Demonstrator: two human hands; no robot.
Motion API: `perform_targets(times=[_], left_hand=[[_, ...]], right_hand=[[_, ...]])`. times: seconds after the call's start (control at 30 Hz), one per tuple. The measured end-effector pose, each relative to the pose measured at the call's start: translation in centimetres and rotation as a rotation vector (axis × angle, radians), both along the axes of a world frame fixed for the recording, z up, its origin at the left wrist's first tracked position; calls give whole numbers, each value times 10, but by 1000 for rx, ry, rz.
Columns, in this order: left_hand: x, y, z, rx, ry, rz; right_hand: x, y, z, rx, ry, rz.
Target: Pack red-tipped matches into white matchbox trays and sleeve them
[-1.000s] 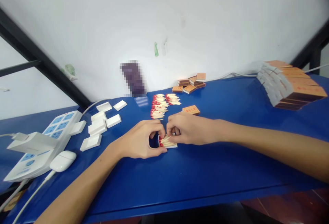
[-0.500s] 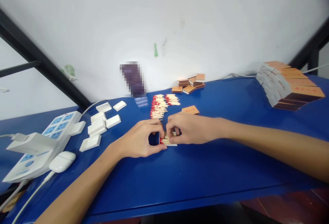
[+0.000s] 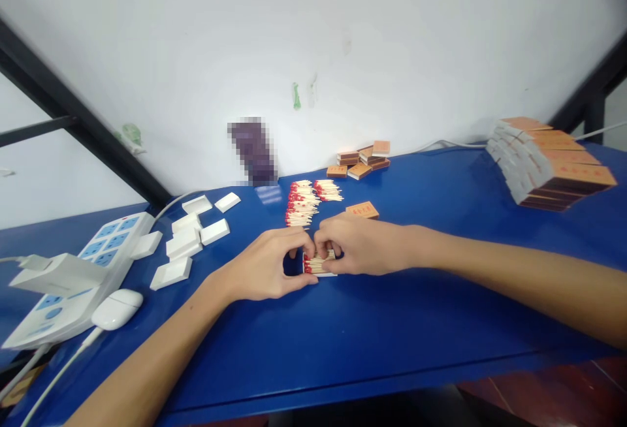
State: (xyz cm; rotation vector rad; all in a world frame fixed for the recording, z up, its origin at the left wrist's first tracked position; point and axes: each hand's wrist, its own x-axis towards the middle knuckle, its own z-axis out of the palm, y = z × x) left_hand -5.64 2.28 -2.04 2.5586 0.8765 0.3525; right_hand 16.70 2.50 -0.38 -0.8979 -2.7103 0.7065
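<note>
Between my hands, a white matchbox tray (image 3: 329, 275) full of red-tipped matches (image 3: 316, 266) lies on the blue table. My left hand (image 3: 272, 264) grips the tray at its left end, thumb on the near side and fingers on the far side. Curled over the right part of the tray, my right hand (image 3: 369, 242) has its thumb and fingertips on the matches; its fingers partly hide them. Just beyond my right hand lies an orange matchbox sleeve (image 3: 363, 209). Loose matches (image 3: 301, 204) are heaped behind the tray, with a smaller heap (image 3: 328, 190) beside them.
Several white trays (image 3: 183, 243) lie to the left, near a power strip (image 3: 98, 257) with a charger and a white mouse-like device (image 3: 117, 309). Orange matchboxes (image 3: 360, 170) are piled by the wall. A large stack of matchboxes (image 3: 563, 166) stands at the right.
The fingers of my right hand have shifted slightly over the matches, and more red tips show at the tray's left end. My left hand keeps its hold on the tray.
</note>
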Motion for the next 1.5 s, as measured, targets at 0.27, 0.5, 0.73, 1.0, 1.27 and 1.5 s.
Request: perform_targets(times=[0.27, 0.5, 0.73, 1.0, 1.27, 1.5], left_hand=[[1, 0, 2, -32, -23, -29], [0, 2, -1, -30, -24, 24], [0, 3, -2, -18, -40, 12], [0, 2, -1, -33, -42, -8], [-1, 2, -3, -13, -57, 40], [-14, 15, -3, 159, -195, 166]], right_hand=[[1, 3, 1, -24, 3, 26], [2, 3, 4, -72, -15, 19], [0, 2, 0, -40, 2, -18], [0, 3, -4, -15, 0, -11], [-2, 1, -6, -28, 23, -38], [-4, 11, -8, -79, 118, -200]])
